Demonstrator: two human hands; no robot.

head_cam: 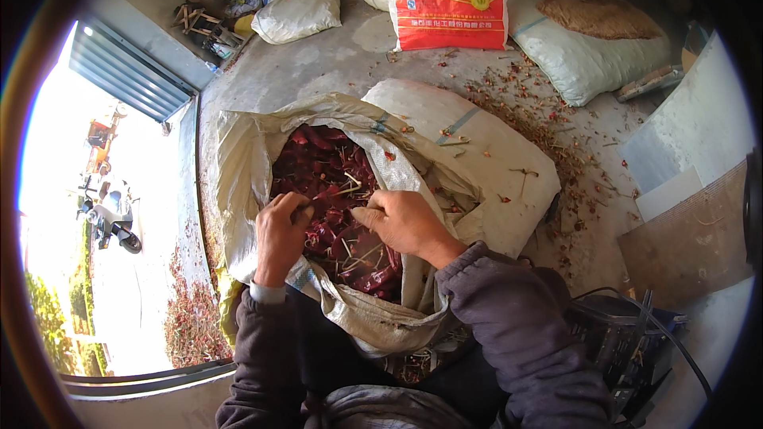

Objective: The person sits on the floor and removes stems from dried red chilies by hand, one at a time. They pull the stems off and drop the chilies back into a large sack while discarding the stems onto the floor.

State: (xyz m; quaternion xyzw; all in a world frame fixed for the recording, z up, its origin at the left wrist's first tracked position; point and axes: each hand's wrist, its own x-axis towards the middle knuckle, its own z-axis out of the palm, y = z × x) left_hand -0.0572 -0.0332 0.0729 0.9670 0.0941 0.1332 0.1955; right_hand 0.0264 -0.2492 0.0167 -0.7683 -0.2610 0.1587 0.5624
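Note:
An open white woven sack (244, 155) stands before me, its rim folded outward, with dark red dried chili peppers (310, 158) and pale stems inside. Over the peppers, at the sack's left side, my left hand (283, 232) has its thumb and fingertips closed on a small red dried chili pepper (325, 193). A pale stem (349, 189) runs from that pepper towards my other hand. My right hand (405, 220) is over the sack's right side, thumb and forefinger pinched near each other; whether anything is between them cannot be told.
A full white sack (506, 149) lies just behind the open one, with scattered stems on it. Farther back are a printed red and blue bag (450, 24) and another stuffed sack (584, 53). Debris (560, 143) litters the floor. A black crate-like object (626, 333) is at the right.

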